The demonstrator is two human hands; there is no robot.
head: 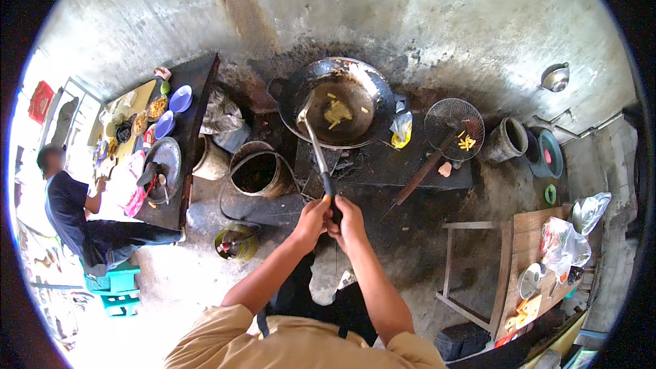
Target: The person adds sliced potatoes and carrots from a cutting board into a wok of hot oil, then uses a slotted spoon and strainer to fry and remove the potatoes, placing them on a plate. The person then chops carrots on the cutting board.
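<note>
Both my hands are closed around the black handle of a long metal spatula (pixel 319 151). My left hand (pixel 311 223) and my right hand (pixel 350 223) meet at the handle's end. The spatula's head rests at the left inner side of a large wok (pixel 369 69) on a dark stove. Pale yellow fried strips (pixel 338 111) lie in oil in the wok. To the right, a wire skimmer (pixel 442 113) with a wooden handle holds several yellow strips (pixel 466 142). A yellow and clear plastic packet (pixel 402 130) lies between the wok and the skimmer.
A bucket (pixel 256 189) and a yellow container (pixel 237 251) stand left of me. Farther left, a person (pixel 69 205) sits at a dark table (pixel 197 107) bearing bowls and a stone mortar plate (pixel 171 156). At right are a grey pot (pixel 507 139) and a wooden table (pixel 528 230).
</note>
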